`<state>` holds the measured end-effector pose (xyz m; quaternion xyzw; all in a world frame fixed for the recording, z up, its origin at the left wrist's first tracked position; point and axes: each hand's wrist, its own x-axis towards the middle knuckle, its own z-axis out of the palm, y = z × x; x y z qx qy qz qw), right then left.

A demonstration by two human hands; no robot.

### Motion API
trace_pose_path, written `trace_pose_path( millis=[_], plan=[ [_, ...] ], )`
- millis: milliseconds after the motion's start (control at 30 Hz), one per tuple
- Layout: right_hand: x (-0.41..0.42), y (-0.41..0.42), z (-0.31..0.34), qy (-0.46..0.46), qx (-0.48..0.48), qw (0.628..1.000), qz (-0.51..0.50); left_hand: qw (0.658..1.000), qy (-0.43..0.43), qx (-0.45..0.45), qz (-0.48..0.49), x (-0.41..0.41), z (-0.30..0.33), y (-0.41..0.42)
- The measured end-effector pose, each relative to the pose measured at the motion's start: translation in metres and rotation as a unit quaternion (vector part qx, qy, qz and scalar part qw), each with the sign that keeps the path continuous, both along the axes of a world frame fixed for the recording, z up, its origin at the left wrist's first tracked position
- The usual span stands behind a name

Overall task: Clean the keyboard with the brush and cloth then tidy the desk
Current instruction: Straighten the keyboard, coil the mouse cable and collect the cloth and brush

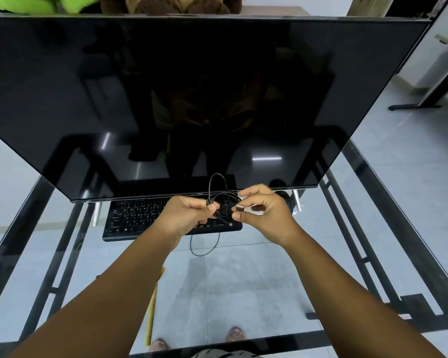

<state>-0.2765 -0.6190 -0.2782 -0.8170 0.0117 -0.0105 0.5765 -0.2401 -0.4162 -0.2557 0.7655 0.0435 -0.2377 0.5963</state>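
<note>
Pinching a looped black cable (pixel 219 195) in my left hand (pixel 185 215); my right hand (pixel 264 213) grips its plug above the keyboard (pixel 137 218), mid-frame.

Single head-worn wide-angle view, facing forward and steeply down, close over the glass desk (pixel 256 275) and monitor (pixel 192 86).

I see a black keyboard (pixel 140 218) with white legends, a thin black cable (pixel 217 182), a glossy black monitor (pixel 192 99), pale grey floor tiles (pixel 398 202), a black desk frame (pixel 373 267), and a yellow stick (pixel 151 306) below
</note>
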Motion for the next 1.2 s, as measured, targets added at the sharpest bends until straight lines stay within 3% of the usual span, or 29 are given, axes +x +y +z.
trace_pose_path(
  millis=[133,367,533,600,767,967,1100,1200],
  plan=[
    [-0.010,-0.003,0.014,-0.012,0.008,1.000,0.019,0.998,-0.007,0.023,0.055,0.001,-0.004,-0.002],
    [-0.026,-0.018,0.041,0.127,0.001,0.976,0.177,0.990,0.015,0.017,0.136,0.004,-0.007,0.002],
    [-0.021,-0.024,0.044,0.134,-0.169,0.964,0.155,0.981,0.013,-0.016,0.193,0.006,-0.012,0.001],
    [-0.018,-0.020,0.040,0.126,-0.194,0.964,0.128,0.978,0.015,-0.041,0.202,0.006,-0.014,-0.001],
    [-0.015,-0.011,0.031,0.144,-0.169,0.971,0.084,0.970,0.011,-0.078,0.229,0.007,-0.012,-0.002],
    [-0.012,-0.017,0.027,0.186,-0.100,0.969,0.127,0.956,-0.008,-0.061,0.287,0.013,-0.013,0.007],
    [0.000,-0.013,0.018,0.174,-0.089,0.980,0.046,0.966,0.002,-0.100,0.238,0.011,-0.015,0.006],
    [0.010,-0.006,0.014,0.176,0.016,0.984,-0.028,0.974,0.007,-0.131,0.184,0.009,-0.017,0.000]
  ],
)
